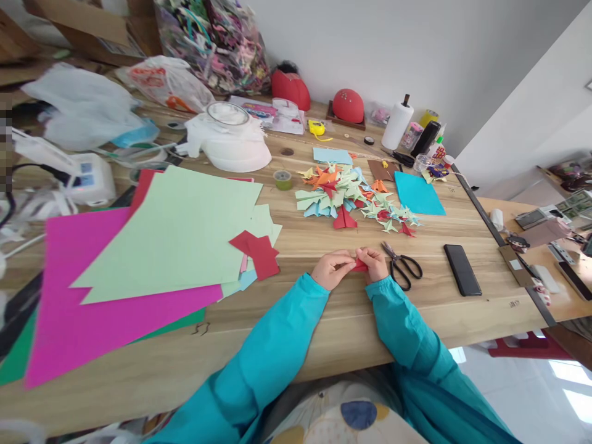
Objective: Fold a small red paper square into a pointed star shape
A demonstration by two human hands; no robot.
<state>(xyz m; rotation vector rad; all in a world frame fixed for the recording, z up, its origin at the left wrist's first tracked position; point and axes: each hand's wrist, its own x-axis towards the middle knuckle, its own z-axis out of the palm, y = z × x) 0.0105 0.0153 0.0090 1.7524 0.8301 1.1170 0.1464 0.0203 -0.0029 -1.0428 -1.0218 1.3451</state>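
Between my two hands, just above the tabletop, is a small folded piece of red paper. My left hand pinches its left side with thumb and forefinger. The fingers of my right hand are closed on the other side and hide part of it. Black-handled scissors lie right beside my right hand. Beyond my hands spreads a heap of folded paper shapes in green, orange, blue and red. Several red paper pieces lie to the left, on the edge of the large light green sheets.
A magenta sheet lies under the green ones. A black phone rests at the right, a turquoise sheet behind it. Tape, a yellow tape measure, a white paper roll and plastic bags stand farther back.
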